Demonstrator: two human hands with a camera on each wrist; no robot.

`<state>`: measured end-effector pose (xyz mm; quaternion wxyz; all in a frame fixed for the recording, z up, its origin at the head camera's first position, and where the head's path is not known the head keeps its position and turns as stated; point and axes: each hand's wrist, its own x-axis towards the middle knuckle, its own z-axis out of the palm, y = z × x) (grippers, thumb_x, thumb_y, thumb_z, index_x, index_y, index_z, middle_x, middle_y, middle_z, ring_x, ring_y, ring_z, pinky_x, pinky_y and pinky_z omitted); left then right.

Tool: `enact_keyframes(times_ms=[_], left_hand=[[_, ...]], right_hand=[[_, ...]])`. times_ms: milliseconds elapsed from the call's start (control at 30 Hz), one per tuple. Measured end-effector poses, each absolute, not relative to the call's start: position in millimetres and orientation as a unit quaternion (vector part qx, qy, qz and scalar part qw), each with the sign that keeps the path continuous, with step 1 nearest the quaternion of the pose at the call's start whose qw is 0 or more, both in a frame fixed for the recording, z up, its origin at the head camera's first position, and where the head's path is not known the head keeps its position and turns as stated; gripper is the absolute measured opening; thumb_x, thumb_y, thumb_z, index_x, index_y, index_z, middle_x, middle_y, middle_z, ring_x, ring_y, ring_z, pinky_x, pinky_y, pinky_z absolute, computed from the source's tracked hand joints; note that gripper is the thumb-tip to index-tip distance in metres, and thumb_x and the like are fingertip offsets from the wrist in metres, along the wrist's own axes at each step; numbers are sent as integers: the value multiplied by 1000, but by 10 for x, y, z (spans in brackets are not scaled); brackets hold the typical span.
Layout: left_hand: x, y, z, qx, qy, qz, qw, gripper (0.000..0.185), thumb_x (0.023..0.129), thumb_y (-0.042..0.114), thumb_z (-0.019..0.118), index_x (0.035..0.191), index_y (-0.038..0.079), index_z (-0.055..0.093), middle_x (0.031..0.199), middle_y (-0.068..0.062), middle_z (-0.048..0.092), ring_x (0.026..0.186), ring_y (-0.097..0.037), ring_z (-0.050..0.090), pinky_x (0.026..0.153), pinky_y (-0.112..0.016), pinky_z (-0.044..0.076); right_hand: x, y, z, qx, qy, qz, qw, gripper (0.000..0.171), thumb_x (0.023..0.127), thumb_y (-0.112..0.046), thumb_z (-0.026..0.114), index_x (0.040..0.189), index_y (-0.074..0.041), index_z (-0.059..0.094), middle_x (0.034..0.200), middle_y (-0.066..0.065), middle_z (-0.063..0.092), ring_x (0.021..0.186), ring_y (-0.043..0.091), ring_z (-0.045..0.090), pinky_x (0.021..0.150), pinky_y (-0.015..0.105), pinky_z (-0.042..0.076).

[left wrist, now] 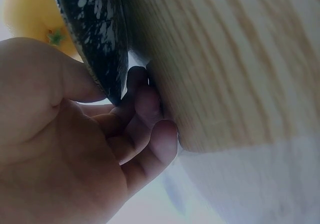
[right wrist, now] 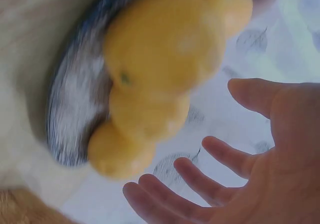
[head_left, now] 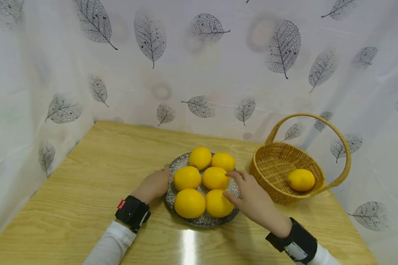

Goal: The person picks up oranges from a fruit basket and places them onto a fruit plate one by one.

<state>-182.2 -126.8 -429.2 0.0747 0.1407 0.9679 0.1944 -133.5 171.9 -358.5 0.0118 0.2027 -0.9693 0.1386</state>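
Note:
A round speckled black-and-white plate (head_left: 202, 221) carries several yellow lemons (head_left: 190, 203). My left hand (head_left: 156, 183) holds the plate's left rim; in the left wrist view its thumb lies at the upper side of the rim (left wrist: 95, 33) and the curled fingers (left wrist: 162, 141) are beneath, near the tabletop. Over the plate's right side reaches my right hand (head_left: 252, 198), palm facing the fruit, fingers spread and loosely bent. Its fingertips overlap the two right-hand lemons in the head view. Seen from the right wrist, a gap shows between that hand (right wrist: 250, 169) and the lemons (right wrist: 165, 43), with nothing in its grasp.
To the right of the plate stands a wicker basket (head_left: 268, 184) with a tall arched handle (head_left: 346, 151); one lemon (head_left: 301, 180) lies inside it. The wooden table (head_left: 96, 176) backs onto a pale curtain (head_left: 219, 73) printed with leaves.

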Motion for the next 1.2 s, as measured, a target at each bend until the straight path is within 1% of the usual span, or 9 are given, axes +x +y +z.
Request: enact_keyframes(times_ms=[167,333,433,500,667,867,967,1133,1200], left_hand=[[-1816,-1261,-4273,138,968,195,81,49,101,-4,37,146,-23,32,122,-38,64,107,-46,69,94,-53,58],[-1803,-1261,-4248,138,966,198,87,49,101,-5,37,146,-23,31,124,-38,63,110,-46,68,96,-53,57],[-1799,-1262,-4251,141,967,197,82,49,101,-5,37,145,-23,32,123,-38,64,109,-46,68,96,-53,57],[-1798,-1263,-4257,142,967,195,80,49,101,-5,37,145,-24,32,123,-38,64,109,-45,68,96,-53,57],[-1809,-1262,-4282,144,968,192,72,48,100,-5,38,144,-24,33,120,-38,65,106,-46,69,93,-53,58],[-1822,-1266,-4297,141,969,189,74,48,100,-5,38,145,-23,33,120,-38,65,106,-45,69,94,-53,58],[-1820,-1268,-4298,139,968,192,77,49,100,-5,38,145,-23,33,121,-38,65,108,-45,68,96,-53,57],[-1805,-1265,-4275,132,967,200,82,50,100,-5,38,146,-23,33,123,-38,64,110,-46,68,97,-53,57],[-1803,-1264,-4276,130,967,203,83,50,100,-5,38,146,-22,33,123,-38,64,111,-46,68,97,-53,57]], right_hand=[[-1531,1900,-3433,184,-975,128,6,53,99,-36,66,143,-9,53,137,22,53,122,40,56,96,57,53],[-1725,2034,-3288,164,-978,128,-6,50,101,-35,63,142,-9,53,136,25,52,118,42,56,93,57,52],[-1816,2094,-3243,154,-981,119,-22,48,102,-35,60,142,-8,53,140,28,49,122,46,54,94,59,51],[-1870,2135,-3234,148,-982,116,-32,48,103,-35,59,141,-7,53,141,29,49,121,47,54,93,59,51],[-1995,2242,-3226,141,-983,114,-35,51,102,-34,60,142,-3,51,142,33,47,122,50,55,94,59,53],[-2134,2374,-3150,134,-984,110,-49,59,101,-38,60,143,2,50,146,38,41,124,54,54,98,63,51],[-2218,2466,-3140,124,-985,109,-55,58,101,-37,59,143,1,50,150,39,36,129,56,50,101,66,48],[-2344,2650,-3117,105,-987,109,-62,60,102,-33,57,146,7,45,151,44,30,133,61,40,106,71,42],[-2388,2734,-3119,98,-987,110,-67,63,103,-33,57,147,10,42,149,47,29,131,63,40,105,71,41]])
